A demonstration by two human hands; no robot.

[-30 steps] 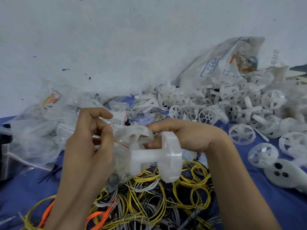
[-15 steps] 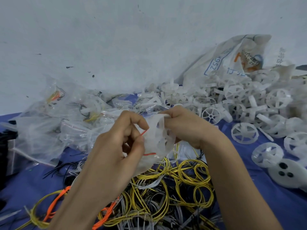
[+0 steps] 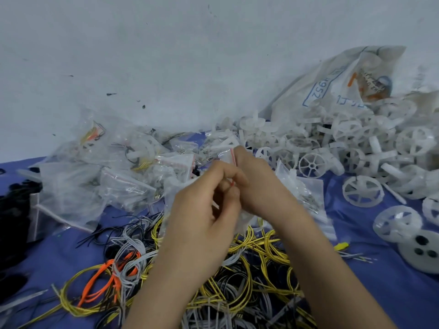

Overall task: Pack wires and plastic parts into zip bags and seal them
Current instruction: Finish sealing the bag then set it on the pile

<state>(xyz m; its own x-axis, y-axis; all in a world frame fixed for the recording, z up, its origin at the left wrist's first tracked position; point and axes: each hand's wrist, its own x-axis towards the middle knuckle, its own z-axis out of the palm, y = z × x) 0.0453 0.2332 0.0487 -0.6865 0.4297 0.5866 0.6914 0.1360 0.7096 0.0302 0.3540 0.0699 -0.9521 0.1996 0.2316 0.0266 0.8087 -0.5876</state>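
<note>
Left hand (image 3: 202,210) and right hand (image 3: 259,184) both pinch the zip bag (image 3: 223,156) at its red strip (image 3: 233,156). I judge sealing underway; next, press along the strip.

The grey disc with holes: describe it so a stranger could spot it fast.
From the printed sack at far right, follow the heap of white spoked wheels toward the camera. At its near edge lies the grey disc: solid, three dark holes, no spokes.

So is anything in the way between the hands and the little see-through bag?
Nothing visible is. The left hand and the right hand both pinch the small clear plastic zip bag with the red stripe, above the tangled yellow and grey wires.
</note>
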